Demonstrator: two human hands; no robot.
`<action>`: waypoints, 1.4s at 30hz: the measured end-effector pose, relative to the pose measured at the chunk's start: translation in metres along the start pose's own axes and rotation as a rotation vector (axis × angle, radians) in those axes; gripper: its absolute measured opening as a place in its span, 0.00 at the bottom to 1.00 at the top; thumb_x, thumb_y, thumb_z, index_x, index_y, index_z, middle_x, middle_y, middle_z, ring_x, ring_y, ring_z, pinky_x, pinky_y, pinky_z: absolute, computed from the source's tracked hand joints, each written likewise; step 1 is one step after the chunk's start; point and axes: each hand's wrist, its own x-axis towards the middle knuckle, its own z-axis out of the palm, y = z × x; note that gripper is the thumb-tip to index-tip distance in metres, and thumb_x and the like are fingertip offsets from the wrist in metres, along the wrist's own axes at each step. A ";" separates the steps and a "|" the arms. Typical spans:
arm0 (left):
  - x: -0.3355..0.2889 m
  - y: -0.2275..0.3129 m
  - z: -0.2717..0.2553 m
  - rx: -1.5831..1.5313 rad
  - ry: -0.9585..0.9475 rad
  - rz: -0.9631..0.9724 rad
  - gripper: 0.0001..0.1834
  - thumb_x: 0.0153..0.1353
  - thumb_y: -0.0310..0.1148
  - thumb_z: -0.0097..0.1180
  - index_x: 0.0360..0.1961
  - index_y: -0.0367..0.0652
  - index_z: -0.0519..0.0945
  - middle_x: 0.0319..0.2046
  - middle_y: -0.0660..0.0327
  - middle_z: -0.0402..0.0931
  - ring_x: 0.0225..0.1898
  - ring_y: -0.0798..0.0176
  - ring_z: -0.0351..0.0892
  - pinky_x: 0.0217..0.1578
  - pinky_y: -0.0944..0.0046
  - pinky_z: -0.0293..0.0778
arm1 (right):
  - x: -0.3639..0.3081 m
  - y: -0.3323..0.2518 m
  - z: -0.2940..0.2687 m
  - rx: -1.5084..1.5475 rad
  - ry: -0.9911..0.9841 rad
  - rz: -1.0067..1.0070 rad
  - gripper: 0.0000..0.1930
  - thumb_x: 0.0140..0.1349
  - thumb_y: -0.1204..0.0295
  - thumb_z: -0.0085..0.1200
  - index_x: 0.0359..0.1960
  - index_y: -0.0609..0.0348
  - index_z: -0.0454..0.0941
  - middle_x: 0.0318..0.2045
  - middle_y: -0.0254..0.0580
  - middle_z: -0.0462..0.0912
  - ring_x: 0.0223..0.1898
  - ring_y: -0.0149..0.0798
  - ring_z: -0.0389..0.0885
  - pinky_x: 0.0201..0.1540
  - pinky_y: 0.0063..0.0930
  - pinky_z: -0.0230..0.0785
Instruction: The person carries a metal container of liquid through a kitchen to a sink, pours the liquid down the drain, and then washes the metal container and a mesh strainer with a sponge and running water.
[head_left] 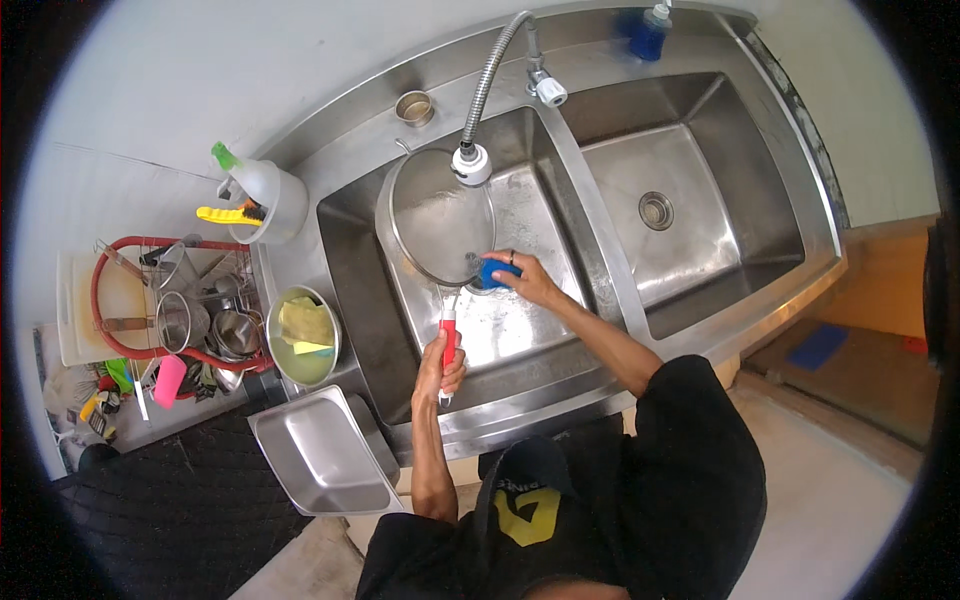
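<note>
Over the left sink basin (360,300), my left hand (436,368) is wrapped round the red handle of a large round mesh strainer (440,215). The strainer's wire hook rests near the basin's far rim. My right hand (530,279) grips a blue sponge (497,272) and presses it to the strainer's rim, close to where the handle joins. A little foam or wet mesh shows beside the sponge. Above the strainer hangs the white spray head (472,164) of a flexible metal faucet (490,80); no running water can be made out.
The right basin (690,200) has a round drain. Left stand a pale green bowl (303,362) with yellow cloths, a steel pan (318,455), a utensil rack (180,345) and a bucket (290,205) with a spray bottle. Blue soap (648,38) stands behind; a small metal cup (414,108) sits on the ledge.
</note>
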 end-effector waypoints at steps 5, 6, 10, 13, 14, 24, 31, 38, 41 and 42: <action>-0.007 -0.003 0.003 0.091 0.018 0.018 0.23 0.65 0.56 0.40 0.35 0.44 0.67 0.09 0.71 0.52 0.05 0.79 0.47 0.03 0.75 0.43 | 0.023 -0.002 -0.022 -0.165 0.132 0.006 0.19 0.56 0.77 0.55 0.51 0.56 0.75 0.46 0.45 0.79 0.50 0.39 0.75 0.56 0.31 0.63; -0.008 -0.001 0.004 0.091 0.019 0.018 0.23 0.65 0.56 0.40 0.35 0.44 0.67 0.09 0.71 0.52 0.05 0.79 0.47 0.03 0.75 0.43 | 0.018 -0.005 -0.014 -0.174 0.031 -0.063 0.19 0.55 0.78 0.54 0.51 0.58 0.75 0.46 0.46 0.79 0.49 0.42 0.75 0.55 0.32 0.64; -0.007 0.003 0.004 0.154 0.033 0.037 0.22 0.66 0.55 0.40 0.33 0.45 0.66 0.09 0.71 0.52 0.05 0.78 0.48 0.03 0.74 0.45 | 0.012 -0.010 -0.003 -0.159 0.016 -0.141 0.20 0.54 0.77 0.53 0.51 0.57 0.75 0.46 0.47 0.79 0.49 0.45 0.76 0.55 0.34 0.64; -0.005 0.002 0.005 0.148 0.008 0.035 0.20 0.67 0.53 0.40 0.32 0.46 0.65 0.09 0.70 0.53 0.05 0.77 0.48 0.04 0.74 0.48 | 0.017 -0.005 -0.008 -0.094 0.153 0.003 0.19 0.56 0.75 0.53 0.52 0.55 0.75 0.46 0.47 0.79 0.48 0.43 0.77 0.54 0.33 0.65; -0.005 0.000 0.005 0.187 0.038 0.033 0.20 0.67 0.53 0.40 0.32 0.46 0.65 0.09 0.70 0.53 0.06 0.76 0.49 0.04 0.74 0.48 | 0.015 -0.008 -0.001 -0.088 0.052 -0.007 0.19 0.57 0.74 0.52 0.52 0.56 0.74 0.45 0.47 0.79 0.48 0.42 0.77 0.54 0.32 0.65; -0.006 -0.005 0.005 0.338 0.105 0.065 0.22 0.66 0.54 0.42 0.31 0.44 0.66 0.10 0.71 0.55 0.06 0.77 0.51 0.04 0.74 0.48 | 0.010 -0.032 0.007 0.090 -0.132 0.085 0.19 0.57 0.77 0.52 0.53 0.61 0.73 0.46 0.44 0.80 0.46 0.35 0.77 0.53 0.28 0.66; -0.004 -0.004 0.006 0.404 0.100 0.087 0.24 0.64 0.57 0.42 0.31 0.43 0.66 0.10 0.71 0.55 0.06 0.77 0.51 0.04 0.73 0.49 | 0.016 -0.024 0.002 0.025 -0.166 0.080 0.20 0.60 0.75 0.52 0.55 0.62 0.71 0.43 0.39 0.80 0.44 0.29 0.75 0.52 0.24 0.66; -0.002 -0.006 0.004 0.328 0.100 0.076 0.22 0.66 0.55 0.40 0.32 0.44 0.66 0.10 0.71 0.54 0.06 0.77 0.51 0.04 0.74 0.49 | 0.013 -0.025 0.005 0.211 -0.117 0.144 0.20 0.61 0.73 0.52 0.55 0.65 0.70 0.44 0.39 0.78 0.45 0.27 0.74 0.51 0.22 0.66; -0.003 -0.005 0.005 0.307 0.107 0.072 0.22 0.66 0.54 0.40 0.32 0.45 0.65 0.10 0.71 0.54 0.06 0.77 0.51 0.04 0.74 0.48 | 0.012 -0.030 0.007 0.210 -0.161 0.107 0.19 0.62 0.73 0.51 0.55 0.65 0.69 0.44 0.39 0.78 0.44 0.27 0.74 0.50 0.21 0.66; -0.003 -0.004 0.006 0.283 0.106 0.076 0.21 0.66 0.54 0.40 0.32 0.45 0.65 0.10 0.71 0.54 0.06 0.77 0.51 0.04 0.74 0.48 | 0.020 -0.022 0.000 0.207 -0.109 0.142 0.19 0.62 0.73 0.51 0.55 0.64 0.70 0.44 0.39 0.79 0.44 0.28 0.75 0.50 0.23 0.67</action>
